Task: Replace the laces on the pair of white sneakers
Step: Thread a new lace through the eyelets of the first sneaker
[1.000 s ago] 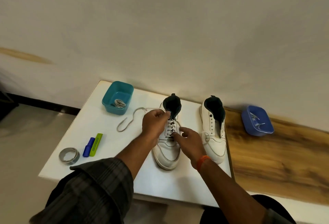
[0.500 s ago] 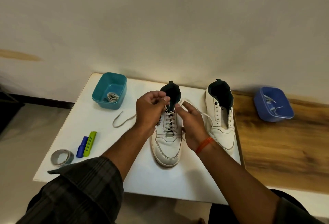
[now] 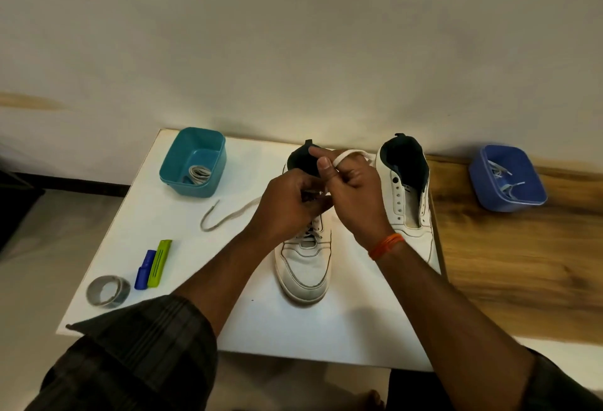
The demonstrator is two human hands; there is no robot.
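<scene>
Left shoe mid-table, laced; lace limp, light, prone to slipping. Left hand pinching lace at top eyelets, right hand looping it over finger; best gripped near eyelets

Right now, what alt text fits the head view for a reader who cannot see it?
Both hands, left hand and right hand, work a white lace at the top of the laced sneaker on a white table. An unlaced sneaker stands beside it.

Plain off-white wall behind white table; floor perhaps tiled.
</scene>
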